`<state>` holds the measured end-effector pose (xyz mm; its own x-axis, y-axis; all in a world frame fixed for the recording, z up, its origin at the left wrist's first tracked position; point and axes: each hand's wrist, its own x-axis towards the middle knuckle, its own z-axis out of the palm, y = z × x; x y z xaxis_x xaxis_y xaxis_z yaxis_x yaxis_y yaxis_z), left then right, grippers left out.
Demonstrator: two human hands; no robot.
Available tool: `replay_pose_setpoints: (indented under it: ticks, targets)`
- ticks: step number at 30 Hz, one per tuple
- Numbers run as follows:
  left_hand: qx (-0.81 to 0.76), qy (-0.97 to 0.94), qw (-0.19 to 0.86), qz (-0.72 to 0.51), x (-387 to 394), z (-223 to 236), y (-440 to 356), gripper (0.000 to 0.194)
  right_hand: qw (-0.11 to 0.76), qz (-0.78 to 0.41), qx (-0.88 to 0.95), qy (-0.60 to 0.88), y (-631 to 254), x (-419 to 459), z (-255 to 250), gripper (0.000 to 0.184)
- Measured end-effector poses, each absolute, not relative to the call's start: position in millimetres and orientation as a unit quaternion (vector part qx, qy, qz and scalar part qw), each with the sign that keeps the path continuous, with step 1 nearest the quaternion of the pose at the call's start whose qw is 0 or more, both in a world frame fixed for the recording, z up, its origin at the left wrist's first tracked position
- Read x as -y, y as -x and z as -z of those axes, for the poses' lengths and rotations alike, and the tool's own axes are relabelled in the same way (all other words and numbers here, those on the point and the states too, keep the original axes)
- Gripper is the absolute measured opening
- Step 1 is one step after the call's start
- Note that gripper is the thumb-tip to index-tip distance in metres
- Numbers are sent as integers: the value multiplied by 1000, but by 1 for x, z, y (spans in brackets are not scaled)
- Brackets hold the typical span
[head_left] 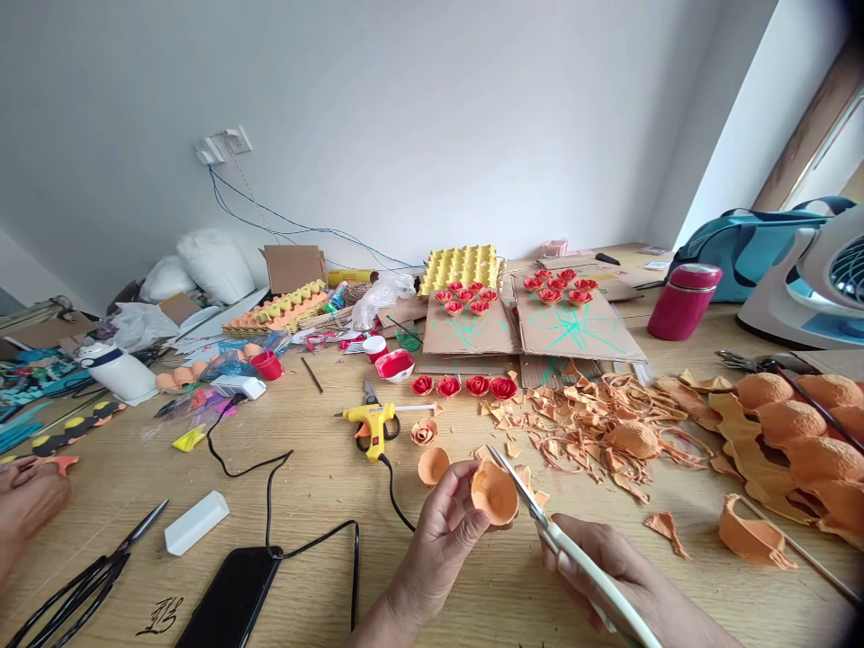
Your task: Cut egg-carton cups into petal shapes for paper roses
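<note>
Pinched between the thumb and fingers of my left hand (449, 531) is an orange egg-carton cup (496, 495), its hollow side facing me. My right hand (594, 562) grips white-handled scissors (550, 531), whose blades lie along the cup's right rim. Behind my left hand a second orange cup (433, 466) rests on the table, with a rolled orange paper flower (425, 432) just beyond it. To their left lies a yellow glue gun (373, 427). Torn carton scraps (594, 423) are heaped beyond my right hand.
Red paper flowers (476, 386) line up before cardboard sheets (577, 328) bearing more flowers. An orange egg carton (796, 441) and pink flask (685, 301) stand right. Black scissors (87, 585) and a phone (229, 598) with a cable lie left. Another person's hand (31, 495) shows far left.
</note>
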<state>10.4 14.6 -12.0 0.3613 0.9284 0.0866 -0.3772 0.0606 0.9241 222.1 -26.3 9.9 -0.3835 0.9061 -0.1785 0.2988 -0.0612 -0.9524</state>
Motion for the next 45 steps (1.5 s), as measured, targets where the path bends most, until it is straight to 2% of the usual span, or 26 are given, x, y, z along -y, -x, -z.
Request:
replay_pose_setpoints:
  ticks: [4,11,19,22,26,35,41,45]
  targets:
    - [-285,-487,666,-487,-15,10,-10,47,264,-601,601,455,-222,27,-8,63]
    - [-301,-575,585,-486,-16,9,-8,39,225,-473,672,524,-224,30,-5,43]
    - [-310,-672,454,-496,-11,9,-8,37,231,-451,664,550,-226,32,6,44]
    - [-302,-640,503,-495,-12,9,-9,35,241,-444,668,547,-224,30,3,40]
    - [-293,-570,587,-494,-15,9,-9,34,261,-463,654,537,-222,28,-5,43]
    - [-279,-442,700,-487,-15,9,-10,41,290,-654,555,424,-219,27,-3,64]
    - [-262,-394,731,-491,-14,4,-10,39,382,-778,431,252,-217,28,13,50]
    - [-255,-383,742,-488,-13,2,-10,37,400,-836,336,171,-215,29,12,53]
